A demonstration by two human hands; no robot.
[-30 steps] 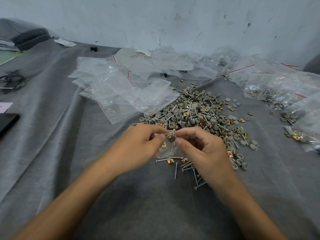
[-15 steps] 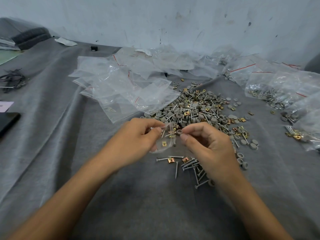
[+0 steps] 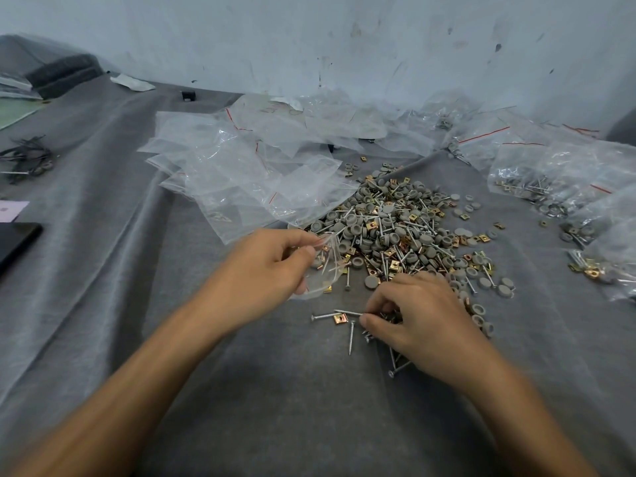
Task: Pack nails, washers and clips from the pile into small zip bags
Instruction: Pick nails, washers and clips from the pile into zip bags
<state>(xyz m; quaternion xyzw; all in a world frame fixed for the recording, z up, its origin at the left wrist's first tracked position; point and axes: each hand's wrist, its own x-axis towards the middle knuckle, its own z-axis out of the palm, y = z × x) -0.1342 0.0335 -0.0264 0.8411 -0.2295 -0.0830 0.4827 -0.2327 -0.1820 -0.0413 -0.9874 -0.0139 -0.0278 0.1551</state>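
My left grip point(image 3: 265, 266) is pinching the small zip bag point(image 3: 323, 270) by its top, lifting it so it is ready for more. My right grip point(image 3: 420, 315) is reaching down to the tabletop point(image 3: 275, 390), pinching a loose nail point(image 3: 347, 312) (the closest one). The pile point(image 3: 395, 228) is lying just past both grips.

Right hand point(image 3: 416, 315) covers nails point(image 3: 399, 367); dark object point(image 3: 15, 241) cut by edge
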